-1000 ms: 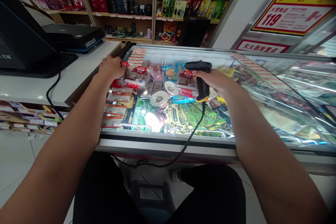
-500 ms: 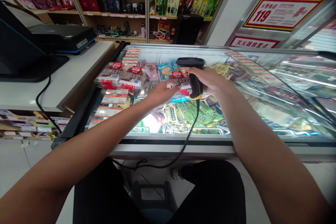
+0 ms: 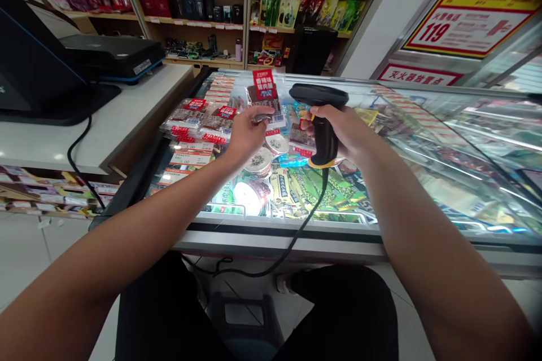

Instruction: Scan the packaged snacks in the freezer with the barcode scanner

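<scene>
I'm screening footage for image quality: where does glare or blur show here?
Head view: glare bleaches the nearest white tub; head view, right side: freezer contents look smeared; head view, centre: the packet in the left hand and the scanner look clearer.

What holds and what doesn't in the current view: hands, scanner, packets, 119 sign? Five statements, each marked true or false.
1. The left hand holds a red-labelled packet. True.
2. The right hand grips a black scanner. True.
3. The black scanner is cordless. False: a black cable runs from it.
4. Similar packets lie to the left of the left hand. True.
5. The 119 sign is at the picture's lower left. False: it is at the upper right.
</scene>
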`<control>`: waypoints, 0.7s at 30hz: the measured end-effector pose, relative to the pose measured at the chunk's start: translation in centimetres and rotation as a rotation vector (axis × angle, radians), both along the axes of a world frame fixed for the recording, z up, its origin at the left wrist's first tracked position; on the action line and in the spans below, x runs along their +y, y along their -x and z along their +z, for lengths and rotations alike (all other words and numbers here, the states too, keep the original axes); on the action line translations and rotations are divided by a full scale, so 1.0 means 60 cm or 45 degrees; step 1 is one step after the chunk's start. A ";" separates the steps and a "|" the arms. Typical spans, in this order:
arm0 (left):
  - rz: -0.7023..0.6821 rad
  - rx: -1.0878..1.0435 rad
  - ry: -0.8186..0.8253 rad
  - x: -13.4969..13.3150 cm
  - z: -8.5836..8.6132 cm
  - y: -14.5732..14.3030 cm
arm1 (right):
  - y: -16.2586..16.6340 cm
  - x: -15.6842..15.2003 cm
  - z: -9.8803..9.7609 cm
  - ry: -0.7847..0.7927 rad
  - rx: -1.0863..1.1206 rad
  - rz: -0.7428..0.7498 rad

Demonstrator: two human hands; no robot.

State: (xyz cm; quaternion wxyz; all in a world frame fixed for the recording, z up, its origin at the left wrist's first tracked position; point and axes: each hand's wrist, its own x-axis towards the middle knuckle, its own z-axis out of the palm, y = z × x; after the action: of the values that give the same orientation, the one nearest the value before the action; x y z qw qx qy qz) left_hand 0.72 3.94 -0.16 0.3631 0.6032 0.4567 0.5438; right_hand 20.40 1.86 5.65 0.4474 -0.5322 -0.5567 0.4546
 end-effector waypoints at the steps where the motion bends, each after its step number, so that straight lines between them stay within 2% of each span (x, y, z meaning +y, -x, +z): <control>1: 0.024 0.024 -0.038 0.008 0.000 0.008 | 0.000 -0.003 0.002 0.020 -0.049 0.047; 6: 0.127 0.056 -0.076 0.036 -0.001 0.030 | 0.003 -0.018 0.003 0.071 -0.209 0.263; 13: 0.100 0.122 -0.124 0.026 0.002 0.028 | 0.002 -0.017 0.000 0.074 -0.176 0.302; 17: 0.107 0.327 -0.315 0.018 0.034 0.040 | 0.007 -0.020 0.005 0.068 -0.146 0.248; 21: 0.180 0.609 -0.205 0.026 0.074 0.080 | 0.009 -0.020 0.010 0.101 -0.136 0.131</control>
State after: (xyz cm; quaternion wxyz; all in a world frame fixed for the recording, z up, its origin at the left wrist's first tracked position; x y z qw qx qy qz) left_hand -4.10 5.51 4.31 0.1566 0.7083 0.5258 0.4443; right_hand 19.88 0.65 6.26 0.3717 -0.5438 -0.5878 0.4697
